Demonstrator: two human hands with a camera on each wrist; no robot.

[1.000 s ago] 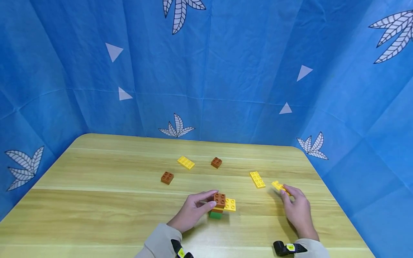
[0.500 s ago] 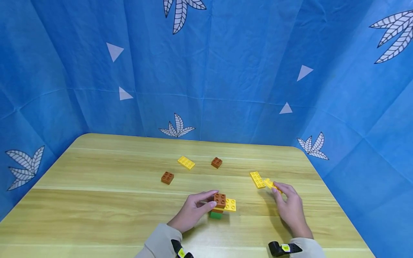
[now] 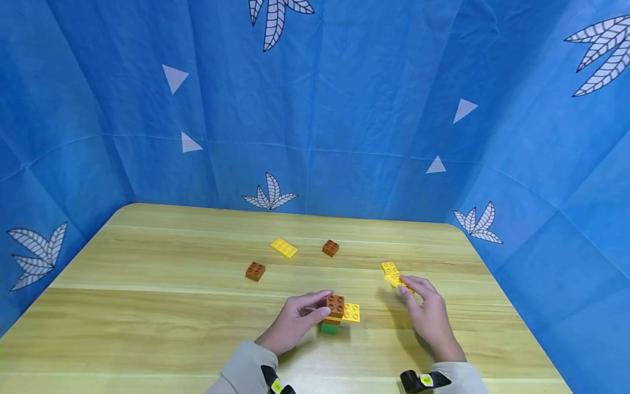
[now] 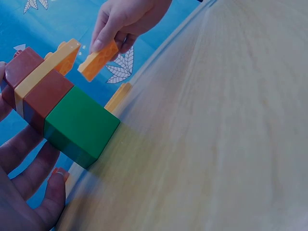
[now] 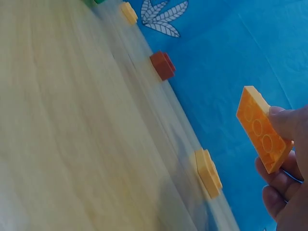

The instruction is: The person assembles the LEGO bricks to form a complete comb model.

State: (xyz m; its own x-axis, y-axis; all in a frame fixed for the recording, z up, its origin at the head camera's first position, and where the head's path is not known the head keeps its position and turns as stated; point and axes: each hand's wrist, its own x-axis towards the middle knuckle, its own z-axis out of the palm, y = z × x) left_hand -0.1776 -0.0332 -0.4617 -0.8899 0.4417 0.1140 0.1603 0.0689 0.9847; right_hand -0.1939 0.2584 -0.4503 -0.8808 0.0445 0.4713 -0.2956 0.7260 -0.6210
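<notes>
My left hand [image 3: 292, 324] grips the top of a small brick stack, thumb and fingers on either side of its upper brown brick [image 3: 335, 305]. Below that brick a yellow plate juts out to the right, and under it come another brown brick [image 4: 48, 98] and a green brick [image 4: 82, 126] standing on the table. My right hand [image 3: 431, 317] pinches a flat yellow brick [image 5: 263, 129] by its end, held above the table. In the right wrist view its hollow underside shows. From the head it partly covers another yellow brick [image 3: 389, 267] lying on the table.
Farther back on the wooden table [image 3: 162, 328] lie a yellow brick [image 3: 284, 248], a brown brick [image 3: 330, 248] and a second brown brick [image 3: 255, 271]. Blue cloth [image 3: 315, 109] hangs behind and at both sides.
My right hand has moved left with the yellow brick, from beside the lying yellow brick to over its near end. The left hand and the stack have stayed put.
</notes>
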